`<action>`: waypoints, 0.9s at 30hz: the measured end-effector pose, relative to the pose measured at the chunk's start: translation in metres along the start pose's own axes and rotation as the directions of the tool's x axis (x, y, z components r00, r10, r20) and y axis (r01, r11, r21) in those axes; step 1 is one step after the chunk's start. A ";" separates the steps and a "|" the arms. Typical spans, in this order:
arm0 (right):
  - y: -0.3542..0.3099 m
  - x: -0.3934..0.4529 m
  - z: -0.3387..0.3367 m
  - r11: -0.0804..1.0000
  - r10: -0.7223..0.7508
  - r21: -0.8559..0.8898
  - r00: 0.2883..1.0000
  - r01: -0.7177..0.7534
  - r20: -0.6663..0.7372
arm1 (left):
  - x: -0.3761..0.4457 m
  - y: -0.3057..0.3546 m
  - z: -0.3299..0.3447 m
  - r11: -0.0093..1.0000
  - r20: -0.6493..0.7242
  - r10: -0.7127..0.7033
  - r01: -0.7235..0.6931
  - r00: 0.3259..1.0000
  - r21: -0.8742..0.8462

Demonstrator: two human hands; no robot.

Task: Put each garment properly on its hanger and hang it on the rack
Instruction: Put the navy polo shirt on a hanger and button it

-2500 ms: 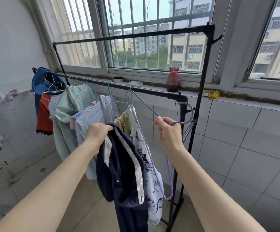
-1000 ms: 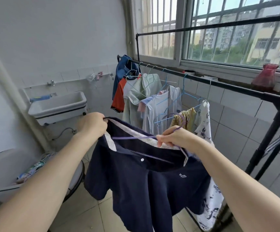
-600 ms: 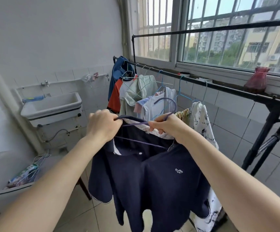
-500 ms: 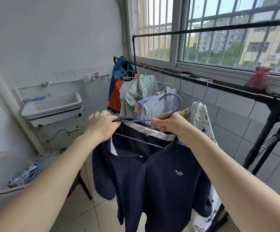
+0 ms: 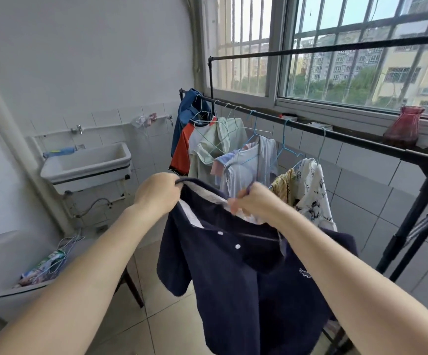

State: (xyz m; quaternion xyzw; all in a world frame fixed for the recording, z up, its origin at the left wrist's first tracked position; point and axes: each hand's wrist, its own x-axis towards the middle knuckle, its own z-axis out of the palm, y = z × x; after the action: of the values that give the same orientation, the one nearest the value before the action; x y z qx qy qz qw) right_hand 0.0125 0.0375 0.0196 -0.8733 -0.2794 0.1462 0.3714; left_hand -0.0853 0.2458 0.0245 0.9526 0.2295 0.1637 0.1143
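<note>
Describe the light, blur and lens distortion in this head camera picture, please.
Head view: daylight enters through the barred window; the white wall pipe bows from wide-angle distortion; the right hand on the dark navy polo shirt looks slightly motion-blurred.

Navy polo shirt (image 5: 253,272) held up mid-frame, collar open; purple hanger (image 5: 246,190) at collar; black rack (image 5: 361,138) upper right.

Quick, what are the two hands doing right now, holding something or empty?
Left hand: closed, gripping the collar of the navy polo shirt.
Right hand: closed, pinching the same collar together with the purple hanger.
</note>
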 end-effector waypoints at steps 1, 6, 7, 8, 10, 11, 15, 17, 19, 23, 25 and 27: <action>-0.004 0.003 -0.006 0.989 -0.040 0.142 0.998 0.046 -0.040 | 0.000 0.005 -0.003 0.992 0.094 0.024 -0.012 0.995 -0.124; -0.006 -0.001 -0.011 0.989 -0.127 0.089 0.982 0.115 0.141 | -0.007 0.014 -0.001 0.970 0.200 0.137 -0.090 0.970 -0.227; -0.002 -0.001 -0.012 0.987 -0.120 0.124 0.983 0.103 0.136 | -0.008 0.016 0.002 0.966 0.175 0.165 -0.123 0.971 -0.228; 0.001 0.001 -0.014 0.982 -0.116 0.161 0.987 0.097 0.110 | -0.009 0.017 0.003 0.946 0.180 0.202 -0.144 0.963 -0.290; 0.004 0.003 -0.020 0.974 -0.109 0.206 0.992 0.094 0.060 | -0.014 0.020 0.009 0.837 0.273 0.284 -0.098 0.919 -0.538; 0.005 0.003 -0.023 0.972 -0.110 0.213 0.993 0.097 0.049 | -0.016 0.019 0.012 0.807 0.311 0.290 -0.056 0.905 -0.588; 0.011 -0.002 -0.029 0.969 -0.184 0.187 0.977 0.162 0.111 | -0.013 0.013 0.028 0.851 0.088 0.210 -0.138 0.974 -0.506; 0.016 -0.005 -0.037 0.978 -0.195 0.100 0.975 0.185 0.108 | -0.010 0.008 0.031 0.844 -0.007 0.137 -0.120 0.991 -0.522; 0.024 -0.009 -0.044 0.984 -0.146 -0.088 0.985 0.154 0.092 | -0.007 0.001 0.031 0.842 -0.015 0.121 -0.111 0.993 -0.528; 0.044 -0.015 -0.046 0.942 -0.011 -0.331 0.991 0.054 0.130 | -0.008 -0.011 0.029 0.844 -0.013 0.133 -0.120 0.991 -0.523; 0.047 -0.014 -0.042 0.944 0.055 -0.329 0.987 -0.003 0.150 | -0.009 -0.016 0.027 0.847 -0.023 0.103 -0.100 0.994 -0.521; 0.046 -0.015 -0.033 0.930 0.118 -0.364 0.982 -0.058 0.146 | -0.010 -0.016 0.028 0.846 -0.056 0.073 -0.092 0.996 -0.526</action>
State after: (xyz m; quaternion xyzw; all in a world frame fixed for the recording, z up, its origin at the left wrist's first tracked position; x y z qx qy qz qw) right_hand 0.0335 -0.0164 0.0094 -0.9229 -0.2917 0.1810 0.1746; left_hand -0.0898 0.2515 -0.0087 0.8906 0.1364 0.2415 0.3603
